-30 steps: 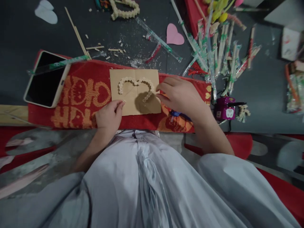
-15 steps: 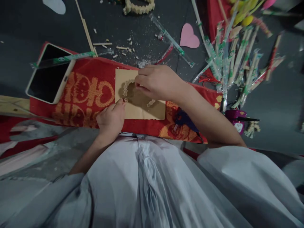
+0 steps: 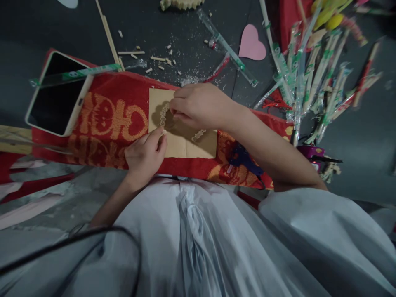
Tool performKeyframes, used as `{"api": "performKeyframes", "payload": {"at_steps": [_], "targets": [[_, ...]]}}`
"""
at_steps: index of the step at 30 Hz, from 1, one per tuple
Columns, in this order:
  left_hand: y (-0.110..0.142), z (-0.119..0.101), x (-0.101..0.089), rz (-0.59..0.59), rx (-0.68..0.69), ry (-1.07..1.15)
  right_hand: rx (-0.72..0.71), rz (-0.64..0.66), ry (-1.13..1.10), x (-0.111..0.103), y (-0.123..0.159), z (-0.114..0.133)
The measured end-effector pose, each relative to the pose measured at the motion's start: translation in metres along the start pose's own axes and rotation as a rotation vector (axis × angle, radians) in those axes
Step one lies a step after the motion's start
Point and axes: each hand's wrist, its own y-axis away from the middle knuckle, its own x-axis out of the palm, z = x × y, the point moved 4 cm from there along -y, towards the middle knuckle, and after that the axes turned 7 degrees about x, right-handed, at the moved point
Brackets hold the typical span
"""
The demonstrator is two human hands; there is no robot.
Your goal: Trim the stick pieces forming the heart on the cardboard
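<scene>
Fingers nearly closed, any hold unclear, left hand (image 3: 146, 153) and right hand (image 3: 201, 105) crowd a knobbly outline (image 3: 163, 116) — sides laid, bottom unjoined.

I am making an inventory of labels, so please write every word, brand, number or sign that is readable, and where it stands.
No word can be read with certainty.
Red cloth: a heart outline; orange letter-like shapes beside it, too unclear.
Green-banded wrapper: print too small.
Brown card: none visible.

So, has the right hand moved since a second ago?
Yes: leftward against the cardboard; the right hand was at its right edge and is now over its far half.
</scene>
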Motion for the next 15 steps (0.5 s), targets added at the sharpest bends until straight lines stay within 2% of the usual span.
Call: {"api": "performKeyframes", "payload": {"at_steps": [6, 10, 15], "targets": [[0.000, 0.002, 0.001, 0.023, -0.035, 0.025, 0.055, -0.022, -0.234, 0.006, -0.013, -0.003], [0.000, 0.004, 0.002, -0.012, -0.058, 0.032, 0.120, -0.034, -0.367, 0.010, -0.020, -0.007], [0.002, 0.007, 0.006, -0.027, -0.096, 0.085, 0.151, 0.038, -0.426, 0.012, -0.026, -0.004]]}}
